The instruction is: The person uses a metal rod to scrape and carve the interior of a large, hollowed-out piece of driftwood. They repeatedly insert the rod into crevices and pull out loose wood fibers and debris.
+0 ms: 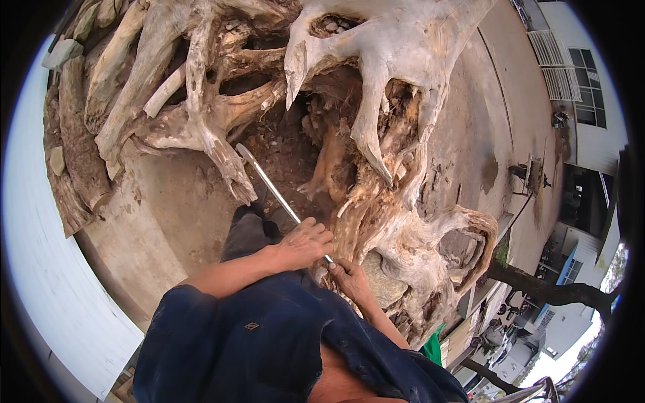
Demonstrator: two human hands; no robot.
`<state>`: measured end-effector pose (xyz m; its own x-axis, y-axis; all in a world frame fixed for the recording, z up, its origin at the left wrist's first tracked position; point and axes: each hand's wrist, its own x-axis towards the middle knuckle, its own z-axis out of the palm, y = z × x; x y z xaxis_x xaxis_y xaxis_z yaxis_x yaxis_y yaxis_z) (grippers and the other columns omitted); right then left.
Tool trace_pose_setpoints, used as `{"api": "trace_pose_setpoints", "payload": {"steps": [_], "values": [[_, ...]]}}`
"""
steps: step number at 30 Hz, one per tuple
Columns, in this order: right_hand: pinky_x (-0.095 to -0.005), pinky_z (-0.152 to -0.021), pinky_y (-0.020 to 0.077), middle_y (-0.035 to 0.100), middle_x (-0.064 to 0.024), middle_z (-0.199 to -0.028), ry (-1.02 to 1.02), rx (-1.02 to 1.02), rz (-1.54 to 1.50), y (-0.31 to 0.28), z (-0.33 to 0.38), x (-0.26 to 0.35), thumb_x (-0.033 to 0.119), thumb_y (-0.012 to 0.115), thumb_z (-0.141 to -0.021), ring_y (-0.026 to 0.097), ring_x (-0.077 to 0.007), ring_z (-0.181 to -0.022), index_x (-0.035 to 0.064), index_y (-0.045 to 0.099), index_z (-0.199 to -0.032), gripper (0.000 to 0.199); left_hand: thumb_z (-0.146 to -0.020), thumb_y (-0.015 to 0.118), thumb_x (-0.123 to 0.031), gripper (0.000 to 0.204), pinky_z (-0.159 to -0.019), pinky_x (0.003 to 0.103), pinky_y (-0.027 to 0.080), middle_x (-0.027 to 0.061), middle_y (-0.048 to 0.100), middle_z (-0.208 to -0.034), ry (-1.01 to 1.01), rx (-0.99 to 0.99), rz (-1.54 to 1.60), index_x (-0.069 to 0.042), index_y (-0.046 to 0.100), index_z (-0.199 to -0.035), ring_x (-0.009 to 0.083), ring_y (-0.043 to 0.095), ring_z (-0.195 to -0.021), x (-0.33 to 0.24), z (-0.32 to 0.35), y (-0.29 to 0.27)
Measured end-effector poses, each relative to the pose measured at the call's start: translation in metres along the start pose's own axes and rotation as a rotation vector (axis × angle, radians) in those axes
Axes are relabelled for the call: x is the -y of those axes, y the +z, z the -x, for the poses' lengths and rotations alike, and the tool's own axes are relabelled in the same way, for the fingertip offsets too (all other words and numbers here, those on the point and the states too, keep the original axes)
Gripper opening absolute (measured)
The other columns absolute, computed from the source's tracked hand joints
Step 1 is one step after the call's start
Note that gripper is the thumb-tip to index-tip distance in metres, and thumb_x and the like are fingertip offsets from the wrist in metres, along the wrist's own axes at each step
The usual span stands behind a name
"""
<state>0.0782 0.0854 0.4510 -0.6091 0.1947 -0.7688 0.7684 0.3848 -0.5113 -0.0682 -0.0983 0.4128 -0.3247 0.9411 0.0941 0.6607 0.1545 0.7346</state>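
My left hand (306, 243) wraps around the lower part of a long metal bar (269, 183). The bar runs up and left, and its flat tip lies near a pale root end and the dark reddish soil in the hollow of a big weathered tree stump (376, 134). My right hand (349, 277) grips the bar's lower end close to the rotten orange wood of the stump. Both forearms come out of a dark blue shirt at the lower edge. My dark trouser leg (247, 232) stands on the concrete just below the bar.
Thick pale roots (181, 87) spread over the upper left. Concrete ground (154, 208) lies at the left, with a white sheet (47, 269) beyond it. Paved ground, white buildings (578, 87) and a tree branch (551, 289) are at the right.
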Motion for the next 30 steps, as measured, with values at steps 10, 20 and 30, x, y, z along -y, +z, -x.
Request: {"api": "trace_pose_setpoints", "payload": {"steps": [10, 20, 30], "values": [[-0.0240, -0.038, 0.0258, 0.050, 0.0006, -0.062, 0.258, -0.263, -0.627, 0.019, -0.072, -0.025, 0.034, 0.060, -0.103, 0.037, -0.0072, -0.042, 0.0048, 0.065, -0.100, 0.030, -0.092, 0.058, -0.003, 0.022, -0.086, 0.046, 0.052, 0.0151, 0.063, -0.119, -0.553, -0.362, 0.386, -0.001, 0.063, -0.112, 0.0380, 0.063, -0.102, -0.003, 0.079, 0.045], [-0.0272, -0.036, 0.0268, 0.049, 0.0017, -0.059, 0.367, -0.530, -0.575, 0.070, -0.190, -0.034, 0.030, 0.059, -0.103, 0.036, -0.0090, -0.040, 0.0089, 0.065, -0.094, 0.024, -0.095, 0.055, -0.013, 0.023, -0.090, 0.048, 0.052, 0.0170, 0.066, -0.117, -0.831, -0.118, 0.620, -0.002, 0.065, -0.113, 0.0392, 0.065, -0.103, 0.068, 0.175, 0.035], [-0.0256, -0.036, 0.0281, 0.051, 0.0002, -0.060, 0.417, -0.487, -0.646, 0.116, -0.140, 0.027, 0.030, 0.061, -0.102, 0.037, -0.0084, -0.041, 0.0107, 0.062, -0.091, 0.022, -0.093, 0.058, -0.009, 0.020, -0.086, 0.047, 0.053, 0.0181, 0.068, -0.109, -0.745, -0.101, 0.684, -0.003, 0.065, -0.111, 0.0388, 0.067, -0.099, 0.145, 0.207, 0.020]]}}
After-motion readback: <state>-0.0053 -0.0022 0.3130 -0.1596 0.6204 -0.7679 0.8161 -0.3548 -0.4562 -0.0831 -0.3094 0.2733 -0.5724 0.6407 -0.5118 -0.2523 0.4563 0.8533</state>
